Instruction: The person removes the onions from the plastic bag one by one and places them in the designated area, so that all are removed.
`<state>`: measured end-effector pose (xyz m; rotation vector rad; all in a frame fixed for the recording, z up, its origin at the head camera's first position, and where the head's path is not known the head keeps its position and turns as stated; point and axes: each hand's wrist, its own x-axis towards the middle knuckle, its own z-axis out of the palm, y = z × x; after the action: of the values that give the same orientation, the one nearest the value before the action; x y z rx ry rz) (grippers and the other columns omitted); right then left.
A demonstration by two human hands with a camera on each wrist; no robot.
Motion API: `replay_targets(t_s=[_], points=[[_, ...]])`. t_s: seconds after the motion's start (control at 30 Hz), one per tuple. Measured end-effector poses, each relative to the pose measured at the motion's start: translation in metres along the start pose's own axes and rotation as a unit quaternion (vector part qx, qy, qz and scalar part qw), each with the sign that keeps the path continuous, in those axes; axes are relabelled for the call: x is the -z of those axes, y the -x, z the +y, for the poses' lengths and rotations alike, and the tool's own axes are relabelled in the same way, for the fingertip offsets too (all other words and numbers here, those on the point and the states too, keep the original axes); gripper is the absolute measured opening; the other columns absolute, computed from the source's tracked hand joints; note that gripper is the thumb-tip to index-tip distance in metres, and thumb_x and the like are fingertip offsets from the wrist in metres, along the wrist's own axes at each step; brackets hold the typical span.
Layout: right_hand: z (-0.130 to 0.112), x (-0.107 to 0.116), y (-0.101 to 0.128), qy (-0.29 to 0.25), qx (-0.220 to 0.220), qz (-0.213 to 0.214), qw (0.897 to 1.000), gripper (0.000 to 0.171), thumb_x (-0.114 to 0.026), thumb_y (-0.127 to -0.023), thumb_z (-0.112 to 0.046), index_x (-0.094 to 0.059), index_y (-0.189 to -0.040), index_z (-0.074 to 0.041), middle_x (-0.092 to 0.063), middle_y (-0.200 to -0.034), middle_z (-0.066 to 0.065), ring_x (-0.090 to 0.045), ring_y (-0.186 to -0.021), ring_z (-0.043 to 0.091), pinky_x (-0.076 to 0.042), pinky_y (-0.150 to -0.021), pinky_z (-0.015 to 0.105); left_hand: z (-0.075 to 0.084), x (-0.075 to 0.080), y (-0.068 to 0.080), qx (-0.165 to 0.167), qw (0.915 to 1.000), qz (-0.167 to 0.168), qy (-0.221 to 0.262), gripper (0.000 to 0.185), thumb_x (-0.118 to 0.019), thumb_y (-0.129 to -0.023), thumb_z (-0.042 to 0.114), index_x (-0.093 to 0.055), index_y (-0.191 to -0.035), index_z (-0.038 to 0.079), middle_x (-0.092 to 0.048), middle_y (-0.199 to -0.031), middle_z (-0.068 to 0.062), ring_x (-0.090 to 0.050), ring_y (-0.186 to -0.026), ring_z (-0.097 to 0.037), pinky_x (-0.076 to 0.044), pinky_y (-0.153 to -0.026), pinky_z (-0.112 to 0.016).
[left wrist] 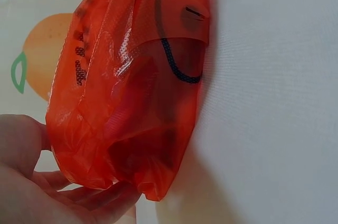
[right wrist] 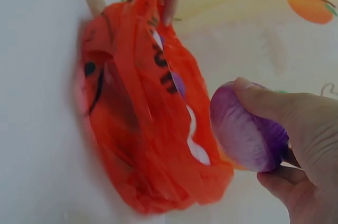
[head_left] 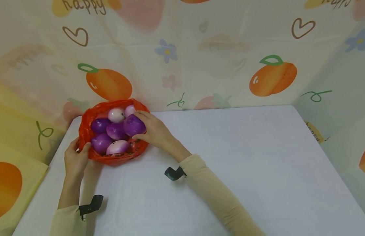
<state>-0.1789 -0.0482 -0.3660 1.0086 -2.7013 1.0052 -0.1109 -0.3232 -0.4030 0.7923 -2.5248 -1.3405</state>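
An orange plastic bag (head_left: pixel 85 131) lies open at the back left of the white table (head_left: pixel 229 164), holding several purple and whitish onions. My right hand (head_left: pixel 151 131) grips one purple onion (head_left: pixel 133 125) at the bag's right side; in the right wrist view that onion (right wrist: pixel 245 131) sits between thumb and fingers, just beside the bag (right wrist: pixel 137 123). My left hand (head_left: pixel 74 159) pinches the bag's near left rim. The left wrist view shows the bag's wall (left wrist: pixel 132 86) with my left fingers (left wrist: pixel 79 197) under its edge.
Printed cloth walls with orange fruit pictures (head_left: pixel 108 83) close in the table at the back and both sides. White tabletop stretches to the right and front of the bag. Black wrist straps (head_left: pixel 174 173) sit on both beige sleeves.
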Motion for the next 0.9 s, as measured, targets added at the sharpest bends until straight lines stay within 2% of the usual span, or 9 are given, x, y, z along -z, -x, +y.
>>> replay_targets(t_s=[0.13,0.33,0.47,0.53,0.67,0.9], points=[[0.012,0.010,0.002,-0.019,-0.005,0.021,1.000,0.080,-0.081,-0.080,-0.034,-0.045,-0.146,-0.006,-0.045,-0.149,0.009,-0.042,-0.137,0.021,-0.033,-0.111,0.026,0.000,0.000,0.000,-0.009,0.9999,0.005,0.001,0.054,-0.049,-0.101,0.024,-0.037,-0.151,0.008,-0.047,-0.146,-0.018,-0.048,-0.118,-0.031,-0.044,-0.080,-0.009],[0.032,0.015,0.004,-0.042,-0.031,0.045,0.998,0.079,-0.081,-0.080,-0.034,-0.046,-0.145,-0.006,-0.046,-0.148,0.009,-0.042,-0.137,0.020,-0.033,-0.111,0.026,-0.002,0.002,0.000,-0.004,1.0000,0.001,0.001,0.055,-0.048,-0.101,0.025,-0.036,-0.152,0.009,-0.045,-0.148,-0.017,-0.048,-0.121,-0.032,-0.044,-0.082,-0.010],[0.042,0.015,0.005,-0.067,-0.049,0.052,0.995,0.078,-0.082,-0.079,-0.033,-0.047,-0.144,-0.006,-0.047,-0.147,0.009,-0.043,-0.136,0.021,-0.035,-0.111,0.029,-0.001,0.002,-0.002,0.000,1.0000,0.003,0.001,0.055,-0.047,-0.101,0.026,-0.036,-0.152,0.009,-0.044,-0.149,-0.017,-0.048,-0.123,-0.031,-0.046,-0.090,-0.016],[0.045,0.014,0.006,-0.080,-0.057,0.050,0.994,0.078,-0.082,-0.079,-0.033,-0.047,-0.144,-0.006,-0.047,-0.147,0.009,-0.043,-0.136,0.022,-0.035,-0.111,0.030,-0.001,0.002,-0.002,-0.001,1.0000,0.006,0.002,0.055,-0.048,-0.101,0.026,-0.036,-0.152,0.008,-0.045,-0.148,-0.018,-0.048,-0.120,-0.030,-0.046,-0.088,-0.015],[0.051,0.015,0.008,-0.096,-0.086,0.050,0.990,0.079,-0.083,-0.079,-0.032,-0.047,-0.144,-0.007,-0.048,-0.147,0.008,-0.043,-0.135,0.022,-0.036,-0.110,0.031,-0.001,-0.002,-0.004,-0.010,1.0000,0.000,-0.001,0.055,-0.049,-0.101,0.026,-0.037,-0.151,0.008,-0.046,-0.146,-0.018,-0.050,-0.113,-0.028,-0.043,-0.076,-0.008],[0.062,0.015,0.008,-0.108,-0.118,0.055,0.986,0.078,-0.082,-0.080,-0.028,-0.045,-0.145,-0.005,-0.048,-0.146,0.010,-0.045,-0.134,0.025,-0.038,-0.109,0.036,-0.006,-0.001,-0.004,-0.008,0.9999,-0.004,0.009,0.055,-0.049,-0.101,0.027,-0.036,-0.152,0.010,-0.046,-0.147,-0.017,-0.048,-0.115,-0.028,-0.042,-0.074,-0.006]])
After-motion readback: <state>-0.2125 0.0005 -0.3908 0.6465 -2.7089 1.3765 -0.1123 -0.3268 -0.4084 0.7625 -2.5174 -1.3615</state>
